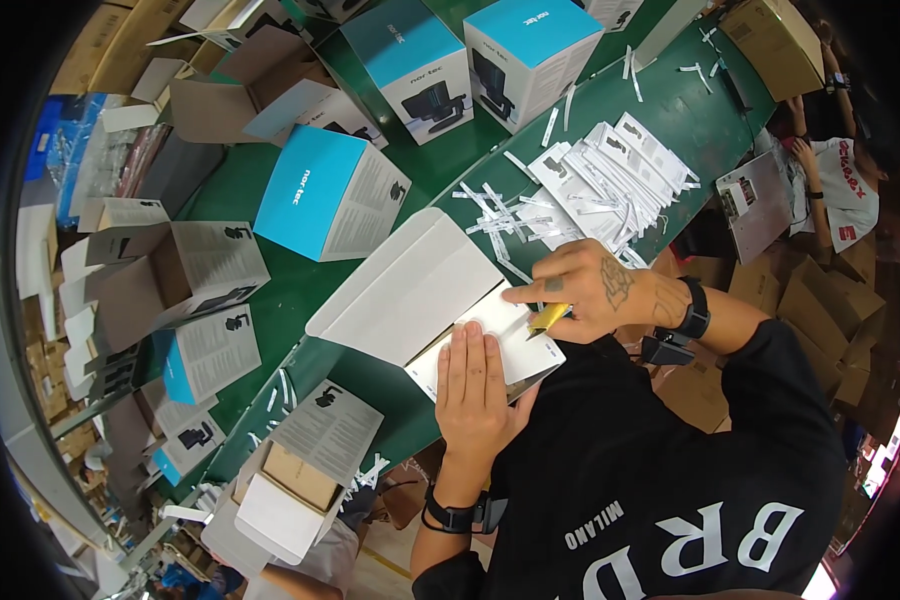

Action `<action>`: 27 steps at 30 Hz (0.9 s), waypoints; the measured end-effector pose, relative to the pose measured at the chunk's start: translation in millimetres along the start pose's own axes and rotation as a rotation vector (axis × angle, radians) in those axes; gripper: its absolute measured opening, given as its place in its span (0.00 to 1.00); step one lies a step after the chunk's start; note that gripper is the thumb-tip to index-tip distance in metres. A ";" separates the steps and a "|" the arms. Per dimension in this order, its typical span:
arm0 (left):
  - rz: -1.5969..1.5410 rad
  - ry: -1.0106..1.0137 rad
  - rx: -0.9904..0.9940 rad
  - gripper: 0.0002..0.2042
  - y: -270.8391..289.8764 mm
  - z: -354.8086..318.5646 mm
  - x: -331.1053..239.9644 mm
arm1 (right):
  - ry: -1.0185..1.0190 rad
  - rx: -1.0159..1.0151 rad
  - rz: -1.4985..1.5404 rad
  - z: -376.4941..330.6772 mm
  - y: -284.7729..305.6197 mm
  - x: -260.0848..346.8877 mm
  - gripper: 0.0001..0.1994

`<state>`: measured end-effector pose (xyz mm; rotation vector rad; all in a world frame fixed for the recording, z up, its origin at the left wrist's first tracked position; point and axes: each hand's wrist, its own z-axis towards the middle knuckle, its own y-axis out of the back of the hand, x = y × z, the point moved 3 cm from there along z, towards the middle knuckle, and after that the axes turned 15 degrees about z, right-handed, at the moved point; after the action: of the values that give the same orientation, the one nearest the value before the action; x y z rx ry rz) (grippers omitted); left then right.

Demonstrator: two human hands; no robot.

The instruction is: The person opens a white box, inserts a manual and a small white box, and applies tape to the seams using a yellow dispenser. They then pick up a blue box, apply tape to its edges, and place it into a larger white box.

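My left hand [478, 392] lies flat, fingers stretched out, on a white panel [515, 350] at the near edge of the green table. A large white flap [402, 285] stands out beyond the panel, at its far left side. In my right hand [592, 290] is a yellow utility knife [548, 318], its tip close to the panel. The right index finger reaches toward the panel's upper edge. Right beyond this hand lies a spread pile of printed leaflets [610, 180], with thin white paper strips [490, 212] scattered on and beside it.
Blue-topped boxes [305, 190] stand on the green conveyor beyond the table. Open boxes [180, 265] are at the left, another open box [300, 480] at the lower left. At the far right, another person [840, 180] sits beside a printed board [755, 205]. Brown cartons [820, 310] lie behind me.
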<state>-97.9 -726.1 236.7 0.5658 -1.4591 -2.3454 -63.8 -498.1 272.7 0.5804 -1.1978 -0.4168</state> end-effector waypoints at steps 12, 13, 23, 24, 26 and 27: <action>-0.009 0.020 0.003 0.36 2.8 -3.6 -0.3 | 0.175 -0.103 -0.119 -6.3 -12.9 9.9 0.14; -0.004 0.024 0.005 0.36 3.3 -3.7 0.4 | 0.151 -0.105 -0.117 -5.7 -12.3 10.5 0.12; 0.003 0.024 -0.002 0.37 8.7 -6.7 1.3 | -0.212 -0.106 0.080 21.4 -2.5 8.2 0.07; -0.001 0.023 -0.008 0.38 8.1 -7.4 1.1 | -0.204 -0.078 0.042 23.8 -0.9 11.1 0.07; -0.008 0.022 -0.021 0.39 7.3 -8.4 0.7 | -0.193 -0.049 0.002 28.7 2.1 17.3 0.07; -0.007 0.025 -0.024 0.39 7.5 -8.2 0.4 | -0.217 -0.006 -0.023 31.3 2.8 19.8 0.08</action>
<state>-93.8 -735.9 240.2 0.5925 -1.4190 -2.3490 -87.2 -513.7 297.0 0.5542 -1.3970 -0.5128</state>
